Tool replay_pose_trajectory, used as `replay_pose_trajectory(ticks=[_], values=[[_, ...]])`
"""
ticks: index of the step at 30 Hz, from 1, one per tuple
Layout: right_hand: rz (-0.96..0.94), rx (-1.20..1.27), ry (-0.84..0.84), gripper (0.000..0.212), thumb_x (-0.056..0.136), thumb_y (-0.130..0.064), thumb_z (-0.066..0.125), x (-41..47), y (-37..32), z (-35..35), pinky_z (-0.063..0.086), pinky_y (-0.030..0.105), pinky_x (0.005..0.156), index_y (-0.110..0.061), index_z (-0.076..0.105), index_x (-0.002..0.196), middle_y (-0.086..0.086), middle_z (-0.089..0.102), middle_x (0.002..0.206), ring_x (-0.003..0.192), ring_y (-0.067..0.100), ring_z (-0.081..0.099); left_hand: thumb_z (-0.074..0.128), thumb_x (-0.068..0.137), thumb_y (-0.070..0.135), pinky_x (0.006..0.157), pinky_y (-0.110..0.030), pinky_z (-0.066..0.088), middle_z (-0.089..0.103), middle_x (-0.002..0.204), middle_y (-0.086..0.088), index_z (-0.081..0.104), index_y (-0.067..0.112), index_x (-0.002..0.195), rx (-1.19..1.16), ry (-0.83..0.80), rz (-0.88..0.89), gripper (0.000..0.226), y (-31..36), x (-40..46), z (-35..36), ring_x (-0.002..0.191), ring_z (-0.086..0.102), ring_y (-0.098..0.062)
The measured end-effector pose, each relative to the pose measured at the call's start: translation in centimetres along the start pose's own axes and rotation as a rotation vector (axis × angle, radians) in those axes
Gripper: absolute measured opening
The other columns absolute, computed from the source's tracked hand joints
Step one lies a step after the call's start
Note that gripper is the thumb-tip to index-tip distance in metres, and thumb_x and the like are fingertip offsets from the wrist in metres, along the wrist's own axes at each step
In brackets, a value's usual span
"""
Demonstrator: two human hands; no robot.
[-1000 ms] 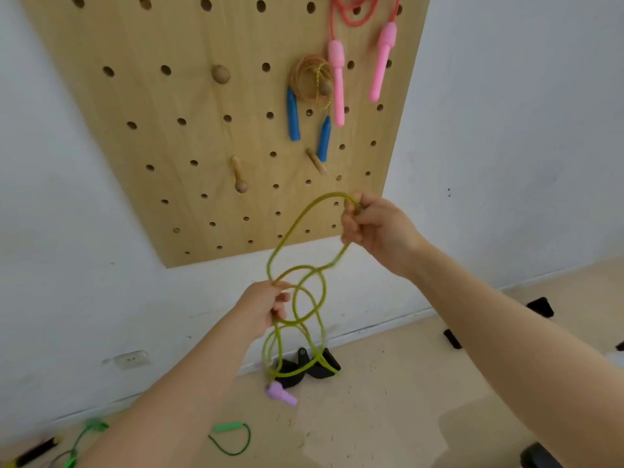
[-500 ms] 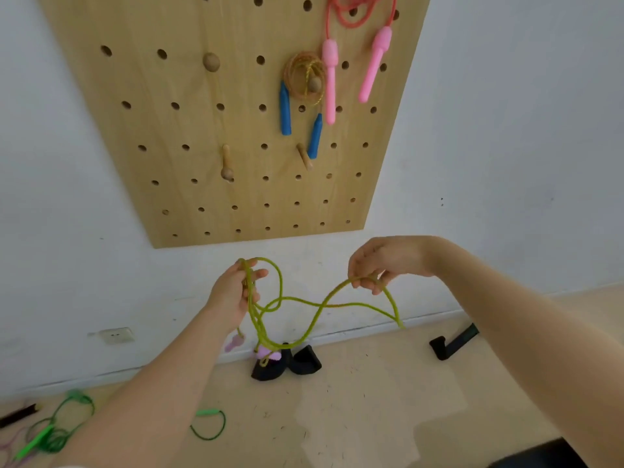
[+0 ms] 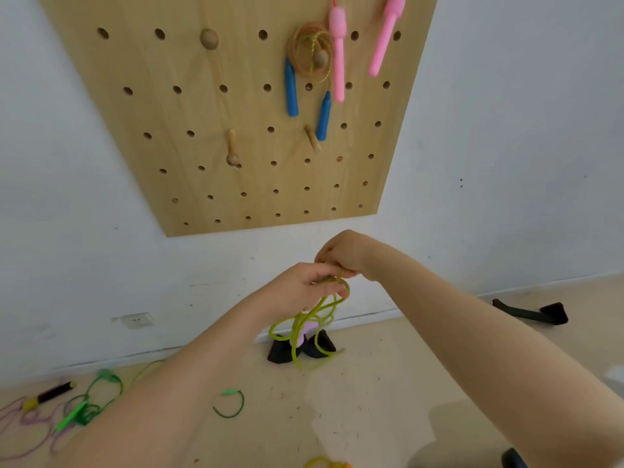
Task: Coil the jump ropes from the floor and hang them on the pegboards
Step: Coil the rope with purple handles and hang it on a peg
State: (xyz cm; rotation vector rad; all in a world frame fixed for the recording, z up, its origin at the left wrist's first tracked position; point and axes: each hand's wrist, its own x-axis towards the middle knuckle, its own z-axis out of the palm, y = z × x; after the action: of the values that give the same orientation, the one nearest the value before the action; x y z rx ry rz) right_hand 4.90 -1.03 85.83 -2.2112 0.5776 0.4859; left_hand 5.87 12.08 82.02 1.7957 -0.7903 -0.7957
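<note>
Yellow-green rope point(image 3: 315, 327) hangs in loose loops below curled left fingers point(image 3: 324, 276); right hand point(image 3: 341, 253) pinches its top, fingers touching the left's.

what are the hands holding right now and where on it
Both hands grip the yellow-green jump rope by the top of its gathered loops: the left hand clutches the bunch, the right hand pinches the cord just above. The loops and a lilac handle dangle below.

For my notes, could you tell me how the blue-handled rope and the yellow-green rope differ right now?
The blue-handled rope hangs coiled on a peg; the yellow-green rope dangles in loose loops from both hands, left hand and right hand. Its handle looks lilac, not blue. Both are off the floor.
</note>
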Motion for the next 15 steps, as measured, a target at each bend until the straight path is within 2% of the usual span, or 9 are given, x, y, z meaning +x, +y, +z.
replay_pose_trajectory(ticks=[2, 5, 6, 7, 9, 10, 12, 13, 15], values=[[0.023, 0.203, 0.100, 0.019, 0.094, -0.004, 0.044, 0.3, 1.0, -0.2, 0.048, 0.023, 0.059, -0.010, 0.062, 0.092, 0.003, 0.056, 0.071, 0.060, 0.013, 0.053, 0.045, 0.097, 0.012, 0.047, -0.021, 0.029, 0.068, 0.089, 0.004, 0.064, 0.026, 0.114, -0.011, -0.003, -0.023, 0.029, -1.4, -0.3, -0.8, 0.047, 0.032, -0.011], [0.056, 0.204, 0.266, 0.021, 0.091, 0.003, 0.047, 1.0, 2.8, -1.6, 0.055, 0.034, 0.074, 0.003, 0.061, 0.106, 0.006, 0.055, 0.070, 0.066, 0.022, 0.058, 0.036, 0.100, 0.009, 0.044, -0.020, 0.035, 0.070, 0.095, -0.004, 0.061, 0.017, 0.110, -0.129, 0.133, -0.074, 0.028, -3.8, -0.7, -2.3, 0.040, 0.037, -0.008], [0.049, 0.230, 0.310, 0.019, 0.090, 0.004, 0.048, 1.0, 3.4, -2.2, 0.057, 0.034, 0.073, 0.003, 0.061, 0.104, 0.006, 0.055, 0.070, 0.067, 0.024, 0.060, 0.034, 0.101, 0.009, 0.044, -0.021, 0.040, 0.069, 0.097, -0.008, 0.060, 0.014, 0.108, -0.164, 0.205, -0.104, 0.028, -4.6, -0.8, -2.8, 0.039, 0.043, -0.009], [0.025, 0.284, 0.347, 0.016, 0.092, 0.002, 0.046, 0.7, 3.8, -2.9, 0.057, 0.030, 0.065, 0.000, 0.060, 0.099, 0.006, 0.053, 0.070, 0.065, 0.024, 0.059, 0.031, 0.101, 0.009, 0.046, -0.023, 0.045, 0.067, 0.097, -0.011, 0.058, 0.010, 0.107, -0.201, 0.290, -0.160, 0.028, -5.6, -0.8, -3.4, 0.040, 0.049, -0.011], [-0.077, 0.488, 0.376, 0.023, 0.098, -0.006, 0.035, -0.1, 4.0, -4.0, 0.039, 0.019, 0.043, -0.008, 0.055, 0.087, 0.004, 0.048, 0.068, 0.051, 0.014, 0.046, 0.030, 0.100, 0.006, 0.055, -0.028, 0.049, 0.062, 0.093, -0.018, 0.054, 0.006, 0.110, -0.239, 0.430, -0.339, 0.026, -8.0, -0.4, -4.5, 0.049, 0.057, -0.018], [-0.138, 0.560, 0.371, 0.027, 0.100, -0.009, 0.032, -0.5, 3.9, -4.5, 0.028, 0.017, 0.041, -0.011, 0.053, 0.084, 0.002, 0.045, 0.067, 0.046, 0.010, 0.038, 0.032, 0.098, 0.002, 0.061, -0.031, 0.050, 0.061, 0.092, -0.020, 0.052, 0.005, 0.114, -0.172, 0.454, -0.447, 0.026, -9.2, 0.0, -5.0, 0.059, 0.061, -0.024], [-0.238, 0.661, 0.336, 0.028, 0.100, -0.009, 0.031, -1.5, 3.2, -5.1, 0.020, 0.018, 0.044, -0.013, 0.052, 0.082, -0.001, 0.041, 0.064, 0.044, 0.008, 0.029, 0.042, 0.094, 0.003, 0.081, -0.035, 0.047, 0.059, 0.112, -0.021, 0.049, 0.003, 0.124, 0.173, 0.315, -0.672, 0.031, -10.2, 0.3, -5.6, 0.096, 0.060, -0.034], [-0.279, 0.695, 0.314, 0.028, 0.100, -0.008, 0.031, -1.8, 2.8, -5.3, 0.020, 0.019, 0.046, -0.013, 0.052, 0.081, -0.002, 0.041, 0.061, 0.047, 0.009, 0.027, 0.049, 0.093, 0.010, 0.092, -0.033, 0.043, 0.051, 0.129, -0.020, 0.043, 0.002, 0.131, 0.343, 0.263, -0.708, 0.040, -10.1, 0.5, -5.8, 0.115, 0.052, -0.034], [-0.350, 0.740, 0.236, 0.029, 0.099, -0.007, 0.031, -2.5, 1.7, -5.3, 0.018, 0.024, 0.050, -0.012, 0.052, 0.080, -0.003, 0.041, 0.058, 0.052, 0.012, 0.027, 0.062, 0.087, 0.028, 0.111, -0.034, 0.028, 0.023, 0.152, -0.014, 0.020, 0.006, 0.146, 0.370, 0.234, -0.555, 0.075, -8.3, 0.6, -5.3, 0.139, 0.026, -0.027]])
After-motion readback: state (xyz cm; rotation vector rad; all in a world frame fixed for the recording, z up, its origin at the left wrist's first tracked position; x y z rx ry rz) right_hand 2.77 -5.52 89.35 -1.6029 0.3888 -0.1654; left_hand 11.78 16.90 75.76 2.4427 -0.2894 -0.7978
